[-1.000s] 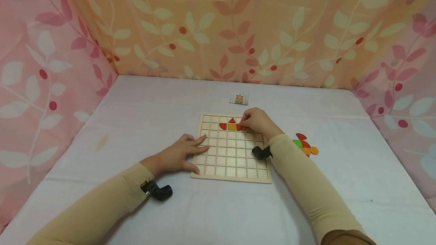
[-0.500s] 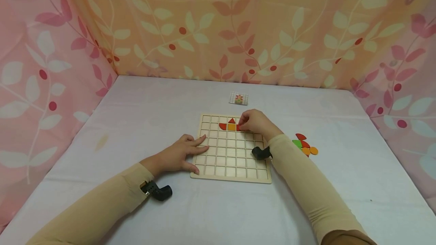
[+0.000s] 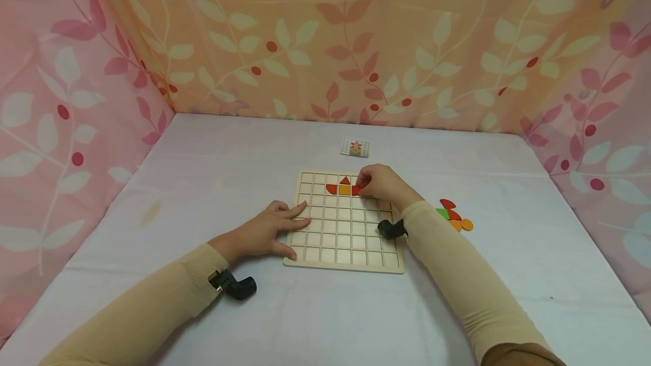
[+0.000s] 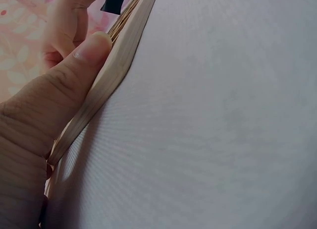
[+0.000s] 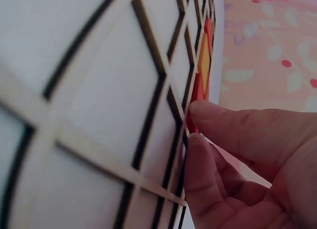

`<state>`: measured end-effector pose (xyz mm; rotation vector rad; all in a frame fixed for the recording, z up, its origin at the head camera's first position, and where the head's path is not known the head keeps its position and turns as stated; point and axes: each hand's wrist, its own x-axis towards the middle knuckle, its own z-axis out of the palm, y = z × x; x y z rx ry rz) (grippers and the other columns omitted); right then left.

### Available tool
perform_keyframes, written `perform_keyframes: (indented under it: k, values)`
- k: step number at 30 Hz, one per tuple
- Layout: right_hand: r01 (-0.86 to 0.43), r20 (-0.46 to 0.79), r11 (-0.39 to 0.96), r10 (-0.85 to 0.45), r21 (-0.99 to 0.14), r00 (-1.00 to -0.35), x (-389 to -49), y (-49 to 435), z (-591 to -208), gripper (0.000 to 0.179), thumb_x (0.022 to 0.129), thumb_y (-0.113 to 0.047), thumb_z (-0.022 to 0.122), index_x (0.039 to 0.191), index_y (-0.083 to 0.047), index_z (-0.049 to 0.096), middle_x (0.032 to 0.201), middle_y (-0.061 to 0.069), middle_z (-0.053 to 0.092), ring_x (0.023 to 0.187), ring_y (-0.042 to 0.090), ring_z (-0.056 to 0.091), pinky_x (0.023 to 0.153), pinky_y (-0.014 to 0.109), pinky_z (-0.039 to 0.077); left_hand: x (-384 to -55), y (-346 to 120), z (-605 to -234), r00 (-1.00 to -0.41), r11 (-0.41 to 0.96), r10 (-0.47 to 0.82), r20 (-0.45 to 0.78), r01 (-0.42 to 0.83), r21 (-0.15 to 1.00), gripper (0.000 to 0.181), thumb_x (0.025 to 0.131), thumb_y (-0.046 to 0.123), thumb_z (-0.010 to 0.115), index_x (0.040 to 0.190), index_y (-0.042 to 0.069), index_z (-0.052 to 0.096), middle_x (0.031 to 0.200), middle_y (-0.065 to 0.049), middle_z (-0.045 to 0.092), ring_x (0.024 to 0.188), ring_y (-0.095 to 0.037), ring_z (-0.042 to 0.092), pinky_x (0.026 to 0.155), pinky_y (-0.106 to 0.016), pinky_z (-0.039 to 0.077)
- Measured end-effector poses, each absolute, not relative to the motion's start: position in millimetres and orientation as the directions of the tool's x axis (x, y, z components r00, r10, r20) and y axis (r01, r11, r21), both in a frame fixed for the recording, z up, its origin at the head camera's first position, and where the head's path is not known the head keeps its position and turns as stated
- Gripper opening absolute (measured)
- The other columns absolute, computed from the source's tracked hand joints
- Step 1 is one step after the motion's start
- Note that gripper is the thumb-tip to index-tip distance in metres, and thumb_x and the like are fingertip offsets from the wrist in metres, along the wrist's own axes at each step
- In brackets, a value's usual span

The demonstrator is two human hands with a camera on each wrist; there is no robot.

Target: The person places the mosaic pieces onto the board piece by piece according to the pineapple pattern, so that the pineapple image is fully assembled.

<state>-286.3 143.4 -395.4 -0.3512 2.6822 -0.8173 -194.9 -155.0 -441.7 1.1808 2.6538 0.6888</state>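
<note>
A wooden grid board (image 3: pixel 329 227) lies on the white cloth. My left hand (image 3: pixel 272 228) rests along its left side, fingers spread over the frame, and in the left wrist view the thumb (image 4: pixel 74 73) presses the board's edge (image 4: pixel 106 83). My right hand (image 3: pixel 382 182) pinches a red quarter-circle tile (image 3: pixel 354 190) between thumb and fingertips at a cell in the second row; the fingers cover part of it. Just left of that tile sits an orange square tile (image 3: pixel 344 190), with a red triangle tile (image 3: pixel 345 180) above it and another red quarter-circle tile (image 3: pixel 331 189) to its left.
Right of the board, partly behind the right sleeve (image 3: pixel 447 267), lies a loose group of tiles: red (image 3: pixel 447 204), green (image 3: pixel 443 214) and orange (image 3: pixel 467 224). A small pattern card (image 3: pixel 355 147) lies beyond the board. Floral curtains (image 3: pixel 325 44) stand around the table.
The right hand has moved slightly toward the body, and more of the red quarter-circle tile shows, now close against the orange square. The left hand has stayed in place.
</note>
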Motion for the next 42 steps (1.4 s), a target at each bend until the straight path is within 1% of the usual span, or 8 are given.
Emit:
perform_keyframes:
  k: [5,9,12,19,29,35,38,42]
  values:
    - [-0.127,-0.235,0.806,-0.314,-0.578,-0.920,-286,157,-390,0.014,0.078,-0.012,0.071,0.090,-0.009,0.063,0.087,0.006,0.058,0.085,0.022,0.048,0.077,0.034,0.039,-194,-155,-443,-0.674,0.577,0.737,0.045,0.663,0.478,0.083,0.067,0.062,0.063,0.137,0.022,0.042,0.151,-0.005,0.019,0.109,-0.017,0.029,0.092,-0.037,0.030]
    - [-0.127,-0.217,0.803,-0.303,-0.582,-0.928,-286,176,-384,0.013,0.080,-0.014,0.069,0.091,-0.008,0.064,0.088,0.006,0.060,0.085,0.022,0.050,0.073,0.033,0.041,-194,-155,-444,-0.675,0.578,0.737,0.044,0.663,0.475,0.083,0.067,0.062,0.063,0.137,0.022,0.042,0.151,-0.005,0.019,0.109,-0.017,0.029,0.092,-0.036,0.030]
    - [-0.120,-0.212,0.802,-0.294,-0.585,-0.932,-284,194,-379,0.016,0.081,-0.015,0.068,0.094,-0.006,0.065,0.090,0.007,0.061,0.086,0.022,0.050,0.074,0.034,0.041,-194,-155,-443,-0.675,0.579,0.736,0.044,0.663,0.474,0.083,0.067,0.062,0.063,0.137,0.023,0.042,0.151,-0.004,0.019,0.109,-0.017,0.029,0.092,-0.036,0.030]
    - [-0.054,-0.253,0.830,-0.230,-0.555,-0.940,-279,240,-368,0.022,0.084,-0.015,0.064,0.104,-0.005,0.065,0.098,0.009,0.063,0.092,0.025,0.051,0.082,0.039,0.040,-193,-154,-442,-0.676,0.577,0.736,0.042,0.659,0.483,0.084,0.067,0.063,0.062,0.137,0.022,0.042,0.151,-0.004,0.019,0.112,-0.018,0.029,0.094,-0.037,0.029]
    - [0.026,-0.342,0.870,-0.166,-0.492,-0.925,-270,296,-366,0.026,0.086,-0.016,0.061,0.108,-0.003,0.062,0.099,0.011,0.061,0.092,0.028,0.049,0.080,0.041,0.042,-194,-154,-443,-0.676,0.585,0.736,0.037,0.661,0.471,0.084,0.067,0.063,0.061,0.137,0.022,0.042,0.151,-0.003,0.019,0.109,-0.017,0.029,0.092,-0.036,0.030]
    - [0.068,-0.418,0.878,-0.156,-0.473,-0.895,-266,318,-373,0.025,0.085,-0.021,0.064,0.104,-0.004,0.063,0.095,0.008,0.062,0.091,0.028,0.047,0.078,0.040,0.042,-194,-154,-442,-0.675,0.584,0.737,0.039,0.665,0.465,0.084,0.067,0.064,0.061,0.138,0.022,0.041,0.151,-0.003,0.019,0.111,-0.018,0.029,0.093,-0.037,0.030]
    - [0.068,-0.446,0.884,-0.166,-0.463,-0.879,-266,324,-379,0.026,0.083,-0.025,0.066,0.099,-0.005,0.063,0.090,0.004,0.063,0.088,0.026,0.047,0.074,0.035,0.041,-194,-154,-442,-0.677,0.588,0.735,0.035,0.663,0.463,0.084,0.067,0.064,0.061,0.138,0.022,0.041,0.151,-0.002,0.019,0.111,-0.017,0.029,0.092,-0.037,0.030]
    - [0.055,-0.446,0.893,-0.169,-0.446,-0.879,-266,325,-384,0.027,0.081,-0.029,0.069,0.092,-0.006,0.062,0.081,0.002,0.058,0.080,0.023,0.046,0.067,0.030,0.038,-194,-154,-441,-0.679,0.588,0.734,0.037,0.662,0.465,0.084,0.067,0.063,0.062,0.138,0.022,0.041,0.151,-0.003,0.019,0.109,-0.017,0.029,0.092,-0.036,0.030]
